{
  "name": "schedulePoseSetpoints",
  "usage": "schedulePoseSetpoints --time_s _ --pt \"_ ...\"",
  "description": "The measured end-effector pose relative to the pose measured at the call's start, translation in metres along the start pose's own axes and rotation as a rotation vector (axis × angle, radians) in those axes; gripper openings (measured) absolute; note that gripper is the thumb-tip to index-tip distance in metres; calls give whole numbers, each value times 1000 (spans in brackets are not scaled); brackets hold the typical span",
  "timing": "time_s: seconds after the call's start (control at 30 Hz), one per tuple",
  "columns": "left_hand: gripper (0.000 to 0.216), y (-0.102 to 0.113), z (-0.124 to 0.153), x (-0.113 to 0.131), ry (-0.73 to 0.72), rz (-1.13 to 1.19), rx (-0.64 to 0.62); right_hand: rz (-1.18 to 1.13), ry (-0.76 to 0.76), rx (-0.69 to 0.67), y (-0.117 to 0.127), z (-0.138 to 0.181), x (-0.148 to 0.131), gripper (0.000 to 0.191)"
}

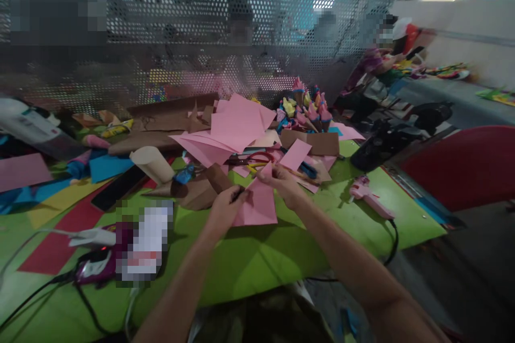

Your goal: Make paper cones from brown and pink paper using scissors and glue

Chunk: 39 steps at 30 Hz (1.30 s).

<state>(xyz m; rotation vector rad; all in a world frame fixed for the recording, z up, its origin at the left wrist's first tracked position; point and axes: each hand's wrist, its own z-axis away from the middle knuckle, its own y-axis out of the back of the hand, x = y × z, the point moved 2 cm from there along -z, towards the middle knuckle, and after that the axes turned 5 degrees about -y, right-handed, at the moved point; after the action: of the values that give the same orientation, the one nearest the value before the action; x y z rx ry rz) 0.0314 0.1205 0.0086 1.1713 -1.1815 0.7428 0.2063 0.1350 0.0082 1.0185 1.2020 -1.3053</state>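
Note:
Both hands hold one sheet of pink paper (pixel 260 203), tilted just above the green table (pixel 245 265). My left hand (pixel 230 206) is closed on its left edge, fingers pinched together. At the sheet's upper corner my right hand (pixel 284 185) grips with thumb and fingers. Beyond them lies a loose pile of pink sheets (pixel 237 123). Scissors with a red handle (pixel 261 157) lie partly covered by paper behind my hands. Brown paper pieces (pixel 201 190) rest left of my left hand.
A pink glue gun (pixel 370 198) with a cord lies at right, near a black bottle-like object (pixel 374 144). Small paper cones (pixel 314 110) stand at the back. Phone (pixel 147 244), purple power strip (pixel 96 265) and cables occupy the left front. A person (pixel 372 64) sits farther right.

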Motion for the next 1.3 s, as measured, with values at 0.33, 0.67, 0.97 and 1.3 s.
schedulePoseSetpoints --time_s 0.33,0.67,0.97,1.3 --pt "35 6 -1 0 -44 -107 -28 -143 -41 200 13 -6 -1 41" --pt "39 18 3 6 -32 -125 17 -179 64 312 25 -8 -8 45" --pt "41 24 1 2 -44 -97 82 -215 132 348 26 -9 -7 40" --pt "28 38 -3 -6 -63 -111 261 -239 165 422 39 -12 -11 41"
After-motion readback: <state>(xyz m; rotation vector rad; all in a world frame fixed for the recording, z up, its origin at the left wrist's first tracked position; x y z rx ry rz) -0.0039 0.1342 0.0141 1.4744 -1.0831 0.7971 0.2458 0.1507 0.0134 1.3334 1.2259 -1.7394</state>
